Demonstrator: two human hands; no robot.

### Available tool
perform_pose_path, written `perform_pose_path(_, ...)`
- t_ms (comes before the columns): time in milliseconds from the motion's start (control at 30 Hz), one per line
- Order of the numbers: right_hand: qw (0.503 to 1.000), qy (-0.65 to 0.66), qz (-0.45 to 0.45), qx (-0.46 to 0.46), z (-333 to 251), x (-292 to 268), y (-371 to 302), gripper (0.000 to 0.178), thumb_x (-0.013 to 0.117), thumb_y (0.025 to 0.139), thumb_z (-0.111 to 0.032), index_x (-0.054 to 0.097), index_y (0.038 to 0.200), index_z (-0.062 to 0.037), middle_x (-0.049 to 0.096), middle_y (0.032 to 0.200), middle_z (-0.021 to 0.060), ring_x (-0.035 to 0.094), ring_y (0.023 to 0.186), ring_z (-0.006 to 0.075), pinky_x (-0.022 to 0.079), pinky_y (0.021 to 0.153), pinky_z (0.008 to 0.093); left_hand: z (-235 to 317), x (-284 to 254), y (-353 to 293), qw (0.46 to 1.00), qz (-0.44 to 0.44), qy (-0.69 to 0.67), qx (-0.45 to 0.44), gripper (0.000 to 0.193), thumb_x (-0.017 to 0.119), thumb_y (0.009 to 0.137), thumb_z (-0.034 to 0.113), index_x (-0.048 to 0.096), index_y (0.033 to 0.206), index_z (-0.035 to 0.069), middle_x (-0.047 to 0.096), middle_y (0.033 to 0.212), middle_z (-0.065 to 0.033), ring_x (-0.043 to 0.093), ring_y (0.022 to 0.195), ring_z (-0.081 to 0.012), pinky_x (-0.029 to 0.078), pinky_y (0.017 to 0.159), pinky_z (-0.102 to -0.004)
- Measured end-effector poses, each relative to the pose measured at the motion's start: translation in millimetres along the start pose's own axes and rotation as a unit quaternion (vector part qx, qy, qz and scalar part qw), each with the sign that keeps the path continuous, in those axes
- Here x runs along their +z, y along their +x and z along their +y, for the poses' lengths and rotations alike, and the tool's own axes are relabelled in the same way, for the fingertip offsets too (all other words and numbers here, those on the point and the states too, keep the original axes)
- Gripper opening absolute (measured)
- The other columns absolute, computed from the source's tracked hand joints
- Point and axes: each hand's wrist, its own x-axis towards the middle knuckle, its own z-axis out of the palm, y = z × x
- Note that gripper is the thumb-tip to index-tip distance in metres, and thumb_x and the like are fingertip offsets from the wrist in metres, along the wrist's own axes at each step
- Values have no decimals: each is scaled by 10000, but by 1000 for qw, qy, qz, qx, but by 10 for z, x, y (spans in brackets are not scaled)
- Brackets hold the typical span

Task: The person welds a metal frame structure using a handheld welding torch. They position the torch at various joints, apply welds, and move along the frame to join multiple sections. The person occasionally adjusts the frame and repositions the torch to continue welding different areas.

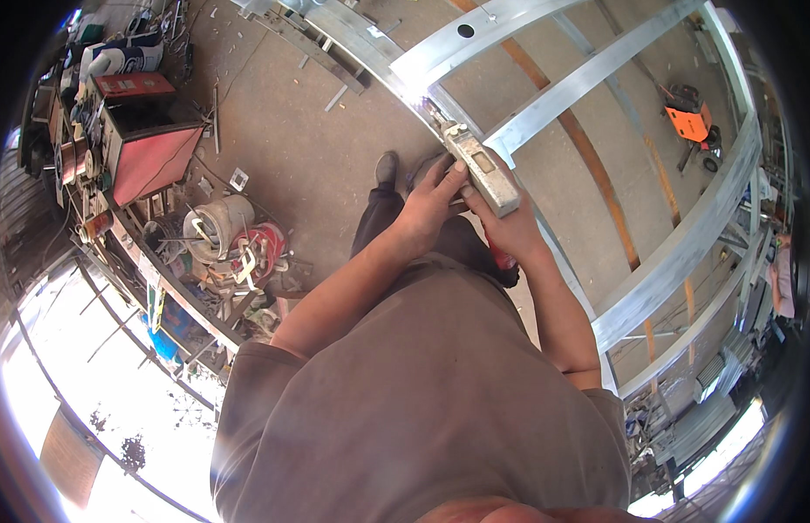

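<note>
Both grips (429, 206) (510, 228) on boxy tool (485, 167) near frame (558, 103).

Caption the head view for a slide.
Both hands hold a boxy tool, bright light at its tip near a metal frame.

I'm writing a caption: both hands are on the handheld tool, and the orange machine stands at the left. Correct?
Wrong side: the head view shows the orange machine at the right. Left hand and right hand are indeed on the handheld tool.
</note>
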Motion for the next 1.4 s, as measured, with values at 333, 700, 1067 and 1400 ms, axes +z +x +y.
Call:
perform_pose_path(333,994,91,11,65,478,102,-313,668,746,957,-261,468,1531,-61,658,1382,141,616,1303,242,469,1095,377,-156,-301,58,993,94,75,13,608,588,1066,367,444,1486,-49,606,1380,-168,616,1248,-269,490,1059,-389)
perform_pose_path(700,963,241,95,76,1007,782,-243,723,767,963,-319,433,1564,-92,662,1375,126,647,1241,192,519,1037,356,-126,-741,332,972,23,220,-79,621,553,1088,362,378,1551,-13,542,1479,-163,558,1327,-256,455,1098,-395)
perform_pose_path(1067,870,466,145,61,1236,1349,-72,614,771,973,-238,500,1479,-19,669,1285,74,640,1124,134,574,901,311,-136,-821,354,963,16,245,-112,785,575,1066,407,136,1669,163,437,1546,-146,486,1402,-287,502,1051,-494)
perform_pose_path(1400,877,452,148,71,1310,1391,-54,481,745,991,-197,555,1391,-10,683,1159,57,657,992,120,559,839,293,-162,-804,369,966,63,225,-114,864,679,1021,403,150,1662,165,561,1423,-98,598,1142,-186,526,939,-383)
